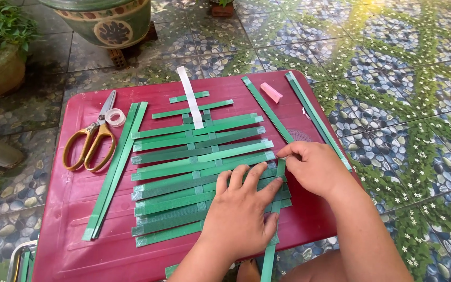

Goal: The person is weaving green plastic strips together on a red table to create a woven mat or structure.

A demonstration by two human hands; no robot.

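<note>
A mat of green strips (184, 172) lies woven on a dark red table (74, 203). My left hand (241, 209) presses flat on the mat's lower right part, fingers spread. My right hand (314, 167) pinches the top of an upright green strip (280, 168) at the mat's right edge. This strip runs down under my left hand and past the table's front edge. A white strip (191, 99) lies across the mat's top.
Yellow-handled scissors (92, 138) and a roll of clear tape (115, 117) lie at the table's left. Loose green strips (116, 167) lie left of the mat, with more at the right (309, 112). A pink eraser (271, 92) sits at the back. Plant pots (105, 21) stand on the tiled floor.
</note>
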